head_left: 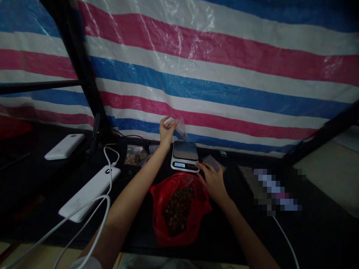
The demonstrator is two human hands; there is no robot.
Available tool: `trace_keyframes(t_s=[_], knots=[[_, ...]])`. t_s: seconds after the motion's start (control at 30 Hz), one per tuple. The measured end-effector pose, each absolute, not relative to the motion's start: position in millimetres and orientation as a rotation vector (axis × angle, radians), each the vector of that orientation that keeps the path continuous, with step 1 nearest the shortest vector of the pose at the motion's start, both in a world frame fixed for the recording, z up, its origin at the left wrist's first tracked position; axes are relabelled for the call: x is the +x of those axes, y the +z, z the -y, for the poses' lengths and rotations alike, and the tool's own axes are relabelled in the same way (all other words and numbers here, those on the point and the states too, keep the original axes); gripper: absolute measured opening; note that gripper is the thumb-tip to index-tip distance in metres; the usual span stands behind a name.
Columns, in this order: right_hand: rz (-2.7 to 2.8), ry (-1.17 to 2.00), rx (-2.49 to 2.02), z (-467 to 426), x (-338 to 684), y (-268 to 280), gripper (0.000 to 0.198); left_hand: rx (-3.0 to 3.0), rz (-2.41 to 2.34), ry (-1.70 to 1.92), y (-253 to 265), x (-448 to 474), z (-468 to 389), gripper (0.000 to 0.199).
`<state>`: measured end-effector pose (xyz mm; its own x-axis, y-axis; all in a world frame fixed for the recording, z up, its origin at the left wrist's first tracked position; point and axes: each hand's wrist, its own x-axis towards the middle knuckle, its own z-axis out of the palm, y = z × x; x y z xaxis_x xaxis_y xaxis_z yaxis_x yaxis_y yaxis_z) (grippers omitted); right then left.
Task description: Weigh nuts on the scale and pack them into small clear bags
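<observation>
My left hand [166, 130] is raised above the table and pinches a small clear plastic bag [180, 127] just over a digital kitchen scale [184, 155]. The scale's display is lit. My right hand [213, 181] rests palm down at the scale's front right corner, fingertips touching its edge. Between my arms sits an open red plastic bag [179, 207] filled with small brown pieces. A few filled clear packets [135, 155] lie left of the scale.
Two white power banks [90, 192] [65, 146] with white cables lie on the dark table at left. A dark flat packet [213, 161] lies right of the scale. A striped tarp [213, 74] hangs behind, with black poles at both sides.
</observation>
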<state>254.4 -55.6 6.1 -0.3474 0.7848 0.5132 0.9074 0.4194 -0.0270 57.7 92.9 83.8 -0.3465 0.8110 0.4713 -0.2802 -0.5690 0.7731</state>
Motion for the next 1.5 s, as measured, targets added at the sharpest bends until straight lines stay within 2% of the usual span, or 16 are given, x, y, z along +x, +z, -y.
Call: trace_keyframes(t_s=[0.23, 0.7, 0.97, 1.27, 1.5], knots=[[2.247, -0.374, -1.472, 55, 255, 4, 0.027, 1.216, -0.907, 2.24, 89, 53, -83, 0.058], [2.269, -0.397, -1.496, 55, 253, 2, 0.027, 1.442, -0.903, 2.164, 84, 59, -81, 0.056], [2.312, -0.327, -1.543, 55, 252, 10, 0.036, 1.488, -0.875, 2.145, 81, 62, -83, 0.056], [2.405, -0.334, -1.598, 58, 243, 15, 0.034, 1.519, -0.874, 2.128, 77, 66, -81, 0.051], [2.237, -0.287, -1.537, 61, 263, 13, 0.045, 1.576, -0.838, 2.05, 76, 69, -78, 0.05]])
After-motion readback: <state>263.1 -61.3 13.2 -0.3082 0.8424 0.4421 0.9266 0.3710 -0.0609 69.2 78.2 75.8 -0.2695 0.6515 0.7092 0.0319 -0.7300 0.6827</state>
